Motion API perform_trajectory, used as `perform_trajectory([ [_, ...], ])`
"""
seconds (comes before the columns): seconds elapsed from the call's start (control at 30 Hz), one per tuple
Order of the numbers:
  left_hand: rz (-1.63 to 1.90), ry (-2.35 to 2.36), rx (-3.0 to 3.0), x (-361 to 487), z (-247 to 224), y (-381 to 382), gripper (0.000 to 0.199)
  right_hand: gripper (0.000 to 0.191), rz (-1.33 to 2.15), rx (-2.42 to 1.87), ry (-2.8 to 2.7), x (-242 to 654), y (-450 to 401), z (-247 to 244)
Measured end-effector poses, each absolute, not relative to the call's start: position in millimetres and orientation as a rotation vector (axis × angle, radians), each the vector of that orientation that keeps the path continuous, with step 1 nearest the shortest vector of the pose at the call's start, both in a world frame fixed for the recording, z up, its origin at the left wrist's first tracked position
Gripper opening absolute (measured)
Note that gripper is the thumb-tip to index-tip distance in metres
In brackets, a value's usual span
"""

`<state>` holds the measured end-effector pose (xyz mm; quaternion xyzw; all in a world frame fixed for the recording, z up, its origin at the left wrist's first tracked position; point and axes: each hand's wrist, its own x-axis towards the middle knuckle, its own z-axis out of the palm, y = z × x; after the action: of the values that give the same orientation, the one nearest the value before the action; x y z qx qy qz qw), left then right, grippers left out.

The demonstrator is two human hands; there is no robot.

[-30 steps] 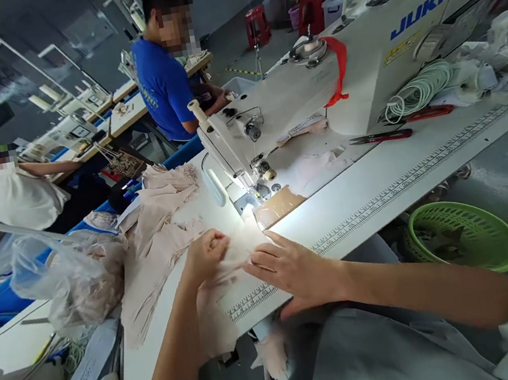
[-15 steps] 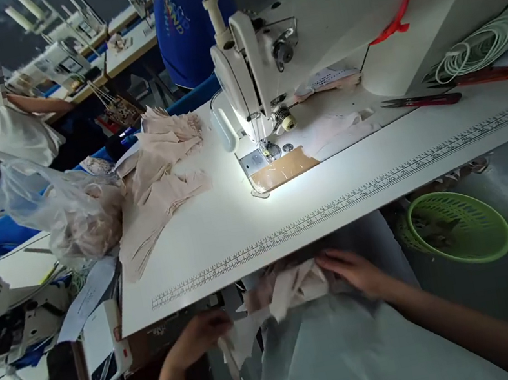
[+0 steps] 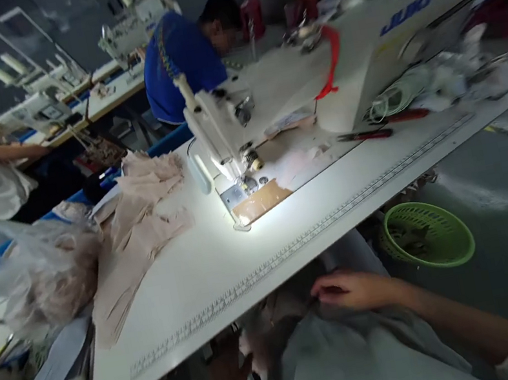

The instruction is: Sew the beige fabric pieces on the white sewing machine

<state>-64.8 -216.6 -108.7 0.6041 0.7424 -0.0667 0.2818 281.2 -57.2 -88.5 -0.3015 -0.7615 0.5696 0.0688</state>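
Below the table's front edge, my left hand [image 3: 225, 375] is dark and smeared by motion, beside a pale pink fabric piece [image 3: 255, 347]. Its fingers cannot be made out clearly. My right hand [image 3: 353, 290] is over my lap with its fingers curled together at the edge of dim cloth; what sits between the fingertips is hidden. Pinkish cloth [image 3: 280, 310] lies in shadow between the hands, partly over the grey cloth [image 3: 352, 356] on my lap.
A lit sewing machine [image 3: 225, 136] stands on the white table [image 3: 186, 280]. Beige fabric pieces [image 3: 144, 235] are stacked left of it, near a plastic bag [image 3: 46, 266]. Thread snips [image 3: 365, 135] lie right. A green basket [image 3: 439, 236] is on the floor; two people sit beyond.
The view has swung right. My left hand has moved inward with the fabric, closer to my right hand. The light cloth between the hands has dropped lower into shadow.
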Motion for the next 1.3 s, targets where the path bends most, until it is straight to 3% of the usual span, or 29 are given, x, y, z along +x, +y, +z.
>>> perform_trajectory([
  [0.07,-0.005,1.749,1.687,-48,-80,-206,0.049,0.039,1.805,-0.761,-2.179,291,-36,-40],
  [0.13,0.171,1.472,1.777,-25,-40,-186,0.045,0.036,1.426,-0.903,-2.137,298,-3,-2],
  [0.23,0.353,1.121,1.884,17,20,-134,0.031,0.022,0.596,-1.228,-2.142,295,61,24],
  [0.37,0.73,1.17,2.091,63,39,-38,0.027,0.02,0.163,-1.501,-2.297,277,125,22],
  [0.57,1.138,1.707,2.266,92,-22,89,0.02,0.021,0.101,-1.541,-2.387,274,137,13],
  [0.77,1.172,1.908,2.206,110,-36,137,0.007,0.023,0.134,-1.522,-2.355,281,140,8],
  [1.03,1.326,1.739,2.012,109,-14,113,0.014,0.023,0.085,-1.546,-2.421,283,134,9],
  [1.3,1.002,1.856,1.717,22,3,27,0.026,0.024,0.004,-1.544,-2.471,279,132,10],
])
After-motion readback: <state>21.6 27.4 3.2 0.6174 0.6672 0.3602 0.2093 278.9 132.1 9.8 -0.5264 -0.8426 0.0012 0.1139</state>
